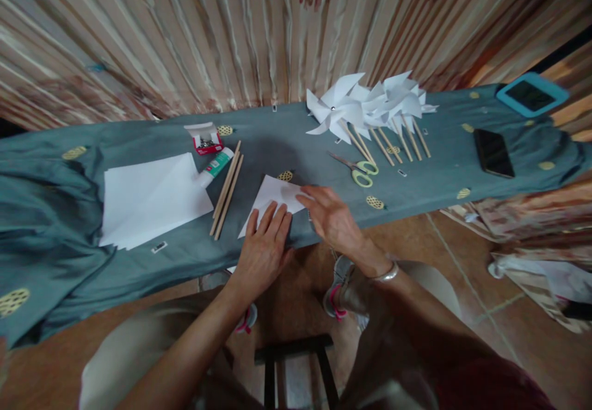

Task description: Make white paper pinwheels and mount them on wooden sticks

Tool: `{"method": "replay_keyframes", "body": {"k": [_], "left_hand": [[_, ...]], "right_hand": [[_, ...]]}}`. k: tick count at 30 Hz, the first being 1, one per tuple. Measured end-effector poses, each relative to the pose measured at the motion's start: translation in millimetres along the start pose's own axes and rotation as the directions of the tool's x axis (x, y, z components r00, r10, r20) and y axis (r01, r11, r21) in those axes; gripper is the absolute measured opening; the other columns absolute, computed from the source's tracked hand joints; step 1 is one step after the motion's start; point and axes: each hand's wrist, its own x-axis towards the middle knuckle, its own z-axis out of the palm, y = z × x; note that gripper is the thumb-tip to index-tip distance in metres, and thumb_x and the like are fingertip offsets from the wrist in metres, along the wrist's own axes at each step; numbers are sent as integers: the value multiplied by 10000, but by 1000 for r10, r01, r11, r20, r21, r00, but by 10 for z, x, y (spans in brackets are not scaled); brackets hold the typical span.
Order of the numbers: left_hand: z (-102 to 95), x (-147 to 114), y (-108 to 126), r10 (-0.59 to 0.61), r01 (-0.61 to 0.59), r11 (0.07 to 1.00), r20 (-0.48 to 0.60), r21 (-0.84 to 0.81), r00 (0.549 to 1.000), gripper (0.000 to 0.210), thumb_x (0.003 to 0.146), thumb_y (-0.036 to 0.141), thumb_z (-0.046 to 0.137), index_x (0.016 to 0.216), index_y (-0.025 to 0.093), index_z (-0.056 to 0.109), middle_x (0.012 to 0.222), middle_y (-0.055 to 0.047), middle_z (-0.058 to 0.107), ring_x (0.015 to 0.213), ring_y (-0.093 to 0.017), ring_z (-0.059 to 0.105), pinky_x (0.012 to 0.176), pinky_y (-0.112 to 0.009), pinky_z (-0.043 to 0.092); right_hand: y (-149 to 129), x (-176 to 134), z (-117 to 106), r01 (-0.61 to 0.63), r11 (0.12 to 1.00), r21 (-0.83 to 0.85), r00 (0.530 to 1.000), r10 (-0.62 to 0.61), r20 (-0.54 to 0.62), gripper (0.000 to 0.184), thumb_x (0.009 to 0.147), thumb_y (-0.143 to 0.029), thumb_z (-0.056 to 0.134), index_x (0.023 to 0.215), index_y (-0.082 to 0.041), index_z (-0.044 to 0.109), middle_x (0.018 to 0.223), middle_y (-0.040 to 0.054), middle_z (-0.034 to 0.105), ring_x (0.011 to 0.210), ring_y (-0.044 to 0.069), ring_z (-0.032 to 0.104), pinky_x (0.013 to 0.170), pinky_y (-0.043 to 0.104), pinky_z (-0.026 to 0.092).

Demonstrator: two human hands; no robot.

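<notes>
A folded piece of white paper [272, 194], roughly triangular, lies on the cloth-covered table close to its front edge. My left hand [266, 246] rests flat on the paper with fingers stretched out. At the right corner of the paper, my right hand [333, 217] has its fingers bent together on the edge; their undersides are hidden. Several wooden sticks [226, 191] lie to the left of the paper. Scissors with green handles [363, 172] lie to the right, beyond my right hand.
White paper pinwheels [342, 102] on sticks lie at the back right. On the left are a stack of white sheets [148, 197], a glue stick [217, 164] and a small red box [206, 142] of metal pieces. A black phone [494, 153] and a blue-framed tablet [531, 94] lie far right.
</notes>
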Motion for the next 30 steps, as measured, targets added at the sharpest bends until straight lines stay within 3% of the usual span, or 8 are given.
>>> {"method": "replay_keyframes", "body": {"k": [3, 5, 11, 22, 27, 30], "left_hand": [[8, 8, 4, -6, 6, 1000, -5, 4, 1000, 568, 853, 236, 578, 1373, 45, 451, 1479, -192, 443, 1408, -353, 337, 1145, -567, 268], [14, 0, -7, 0, 0, 1000, -8, 9, 1000, 566, 858, 231, 565, 1380, 50, 445, 1482, -185, 442, 1409, -340, 340, 1146, -554, 272], [4, -185, -146, 20, -19, 999, -20, 47, 1000, 530, 880, 203, 523, 1377, 36, 443, 1477, -202, 442, 1394, -293, 382, 1143, -498, 301], [-95, -737, -370, 50, -38, 989, -76, 145, 996, 554, 875, 164, 505, 1396, 34, 370, 1433, -239, 476, 1345, -346, 440, 1075, -505, 415], [-184, -884, -334, 15, -4, 995, -111, 103, 994, 507, 877, 204, 537, 1343, 47, 413, 1382, -264, 501, 1297, -369, 483, 1033, -516, 464], [-287, -941, -283, -41, 42, 999, -173, 6, 984, 405, 898, 193, 519, 1290, 104, 463, 1366, -231, 516, 1275, -332, 509, 1027, -495, 475]], "right_hand": [[-234, -26, 57, 221, 968, 123, 962, -237, 134, 412, 914, -102, 396, 1259, -179, 610, 1231, 120, 639, 1104, 263, 571, 961, 448, 503], [-316, -48, 103, 238, 963, 123, 956, -255, 146, 356, 916, -96, 408, 1160, -124, 666, 1186, 131, 665, 1072, 266, 573, 965, 424, 507], [-282, -66, 133, 212, 970, 123, 960, -230, 161, 320, 918, -89, 438, 1127, -96, 681, 1192, 145, 666, 1084, 271, 551, 967, 425, 505], [-269, -44, 162, 177, 979, 102, 961, -194, 198, 333, 916, -78, 435, 1109, -162, 692, 1189, 100, 665, 1075, 252, 563, 939, 402, 507], [-240, -11, 143, 136, 981, 139, 967, -162, 197, 341, 920, -92, 413, 1082, -160, 705, 1163, 103, 684, 1061, 253, 579, 933, 399, 511], [-199, 52, 122, 55, 986, 159, 989, -76, 128, 357, 931, -130, 411, 1198, -135, 649, 1250, 130, 648, 1139, 263, 564, 1006, 425, 463]]}}
